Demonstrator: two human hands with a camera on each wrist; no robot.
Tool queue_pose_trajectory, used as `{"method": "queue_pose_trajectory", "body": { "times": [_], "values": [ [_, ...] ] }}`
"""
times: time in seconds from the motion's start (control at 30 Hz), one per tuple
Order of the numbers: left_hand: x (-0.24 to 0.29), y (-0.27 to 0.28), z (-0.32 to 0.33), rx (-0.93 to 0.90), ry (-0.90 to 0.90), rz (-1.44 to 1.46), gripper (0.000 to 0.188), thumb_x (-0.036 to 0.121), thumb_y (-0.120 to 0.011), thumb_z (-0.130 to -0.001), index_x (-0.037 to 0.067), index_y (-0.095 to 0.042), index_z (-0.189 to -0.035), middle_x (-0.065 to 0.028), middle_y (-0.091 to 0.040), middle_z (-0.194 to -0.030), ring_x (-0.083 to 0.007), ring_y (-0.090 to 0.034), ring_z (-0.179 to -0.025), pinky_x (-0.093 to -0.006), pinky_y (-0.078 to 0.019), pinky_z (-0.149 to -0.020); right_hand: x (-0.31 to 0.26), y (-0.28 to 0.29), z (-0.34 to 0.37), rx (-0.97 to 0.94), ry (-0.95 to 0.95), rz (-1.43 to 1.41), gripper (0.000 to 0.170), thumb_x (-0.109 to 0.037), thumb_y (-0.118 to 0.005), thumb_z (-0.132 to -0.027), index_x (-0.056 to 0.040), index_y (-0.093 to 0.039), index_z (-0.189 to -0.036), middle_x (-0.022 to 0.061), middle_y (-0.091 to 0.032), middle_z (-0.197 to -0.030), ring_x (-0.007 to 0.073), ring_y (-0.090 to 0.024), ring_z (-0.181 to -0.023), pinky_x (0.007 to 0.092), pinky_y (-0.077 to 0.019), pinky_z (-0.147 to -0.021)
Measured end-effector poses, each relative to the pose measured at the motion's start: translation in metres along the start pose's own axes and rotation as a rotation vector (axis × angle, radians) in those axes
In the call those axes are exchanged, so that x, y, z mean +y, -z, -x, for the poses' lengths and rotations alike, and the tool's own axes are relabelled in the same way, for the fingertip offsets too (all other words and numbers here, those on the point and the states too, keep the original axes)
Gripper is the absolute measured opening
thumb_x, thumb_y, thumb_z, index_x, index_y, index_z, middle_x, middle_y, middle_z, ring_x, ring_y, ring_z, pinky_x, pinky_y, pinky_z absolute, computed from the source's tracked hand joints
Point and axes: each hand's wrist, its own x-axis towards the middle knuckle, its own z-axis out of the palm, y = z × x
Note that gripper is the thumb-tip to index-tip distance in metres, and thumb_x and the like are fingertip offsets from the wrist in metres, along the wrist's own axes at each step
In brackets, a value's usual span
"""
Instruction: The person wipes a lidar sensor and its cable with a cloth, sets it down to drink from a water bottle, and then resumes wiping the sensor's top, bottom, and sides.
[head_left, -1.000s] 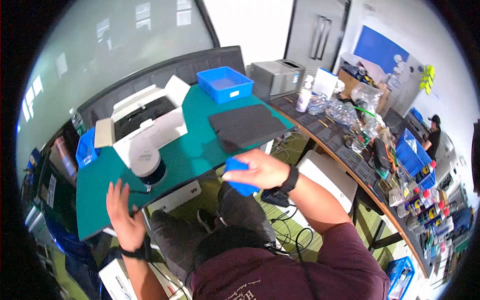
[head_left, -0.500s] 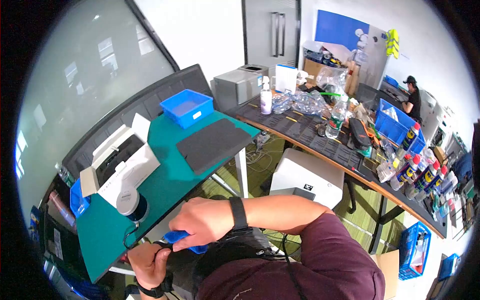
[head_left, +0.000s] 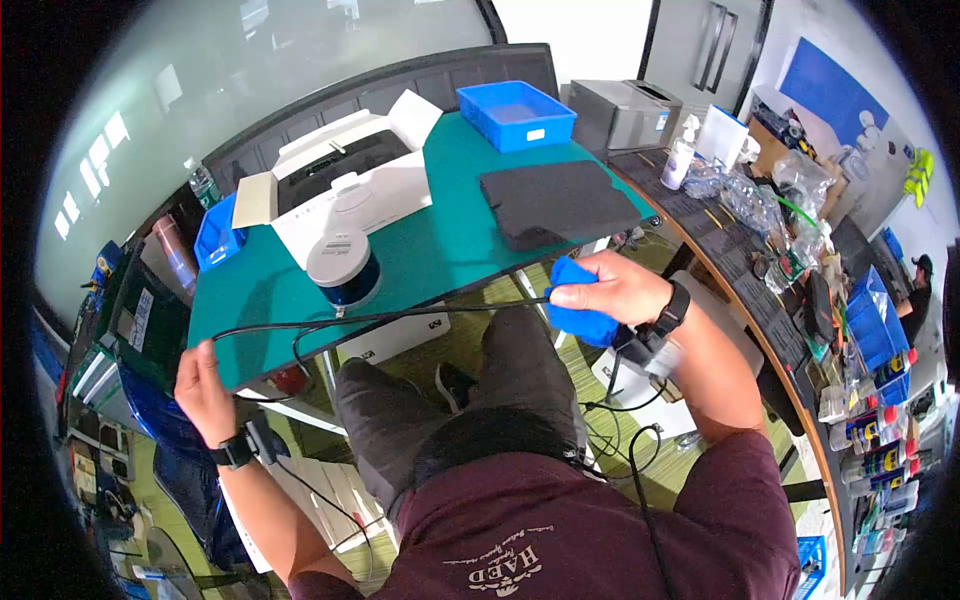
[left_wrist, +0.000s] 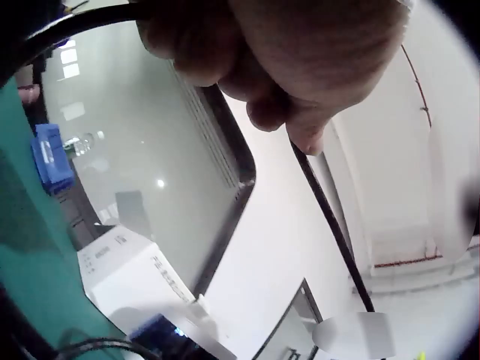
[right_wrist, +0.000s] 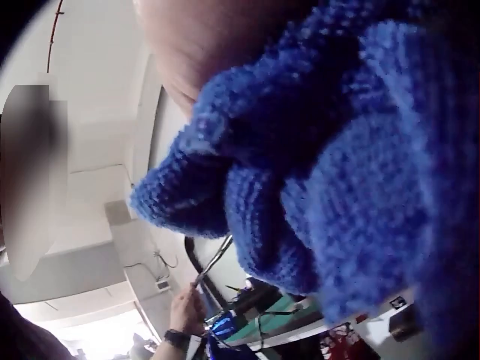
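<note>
A black cable (head_left: pixel 440 309) stretches nearly straight between my two hands across the front of the table. My left hand (head_left: pixel 205 395) grips it at the left; in the left wrist view the curled fingers (left_wrist: pixel 199 56) close round the cable (left_wrist: pixel 330 210). On the right, my right hand (head_left: pixel 625 290) holds a bunched blue knitted cloth (head_left: pixel 575 300) where the cable runs in. Thick folds of the cloth (right_wrist: pixel 360 195) fill the right wrist view and hide most of that hand. Behind the cable stands a dark cylinder with a white lid (head_left: pixel 340 258), a small plug (head_left: pixel 340 312) in front of it.
On the green table (head_left: pixel 430 265) are an open white box (head_left: pixel 375 200), a blue bin (head_left: pixel 515 118) and a dark foam sheet (head_left: pixel 555 205). Another blue bin (head_left: pixel 220 235) is at the left. A cluttered workbench (head_left: pixel 720 235) with bottles and bags runs along the right.
A second ago my left hand was open near the cylinder. The hands then met at the front with the cloth on the cable, and have since moved apart, drawing the cable out between them.
</note>
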Motion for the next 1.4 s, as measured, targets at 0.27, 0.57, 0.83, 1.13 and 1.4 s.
{"method": "queue_pose_trajectory", "body": {
  "times": [0.27, 0.57, 0.83, 1.13, 1.4],
  "values": [
    [-0.033, -0.012, 0.020, -0.060, 0.131, 0.040, 0.042, 0.036, -0.063, -0.108, 0.007, -0.057, -0.077, 0.0075, -0.042, -0.068, -0.0044, -0.034, -0.063, -0.0257, -0.0259, -0.056, 0.038, 0.018, 0.004, 0.077, -0.043, -0.085, 0.035, -0.041, -0.071, -0.101, -0.0070, -0.072, -0.093, -0.0018, -0.069, -0.081, 0.0067, -0.062, -0.072, 0.0266, -0.0510, -0.064],
    [0.089, -0.055, 0.053, -0.114, -0.261, -0.174, 0.028, 0.009, -0.069, -0.097, 0.000, -0.068, -0.124, -0.0188, -0.067, -0.129, -0.0333, -0.061, -0.124, -0.0421, -0.0447, -0.109, 0.002, -0.003, -0.007, 0.248, 0.002, -0.182, 0.032, -0.036, -0.072, -0.101, -0.0048, -0.070, -0.098, -0.0004, -0.069, -0.086, 0.0074, -0.064, -0.076, 0.0265, -0.0521, -0.068],
    [0.221, -0.130, 0.069, -0.611, -0.517, 0.222, 0.027, 0.012, -0.075, -0.092, 0.001, -0.067, -0.115, -0.0189, -0.071, -0.106, -0.0381, -0.071, -0.092, -0.0424, -0.0565, -0.076, -0.070, -0.050, -0.036, -0.018, 0.176, 0.067, 0.030, -0.033, -0.072, -0.102, -0.0047, -0.069, -0.092, -0.0012, -0.065, -0.075, 0.0064, -0.060, -0.065, 0.0260, -0.0487, -0.058],
    [0.197, -0.121, 0.033, -0.519, -0.767, -0.031, 0.016, 0.007, -0.077, -0.089, 0.005, -0.071, -0.104, -0.0133, -0.071, -0.088, -0.0331, -0.071, -0.073, -0.0396, -0.0546, -0.061, -0.081, -0.053, -0.049, -0.094, 0.164, 0.050, 0.030, -0.031, -0.072, -0.102, -0.0039, -0.070, -0.089, -0.0012, -0.067, -0.076, 0.0051, -0.061, -0.068, 0.0256, -0.0494, -0.061],
    [0.154, -0.071, 0.008, -0.333, -0.717, -0.270, 0.015, 0.007, -0.079, -0.085, 0.007, -0.071, -0.098, -0.0104, -0.066, -0.078, -0.0302, -0.067, -0.066, -0.0391, -0.0509, -0.056, -0.049, -0.048, -0.031, -0.155, 0.098, -0.048, 0.037, -0.040, -0.070, -0.102, -0.0068, -0.068, -0.087, -0.0023, -0.065, -0.074, 0.0070, -0.060, -0.066, 0.0277, -0.0491, -0.059]
  ]
}}
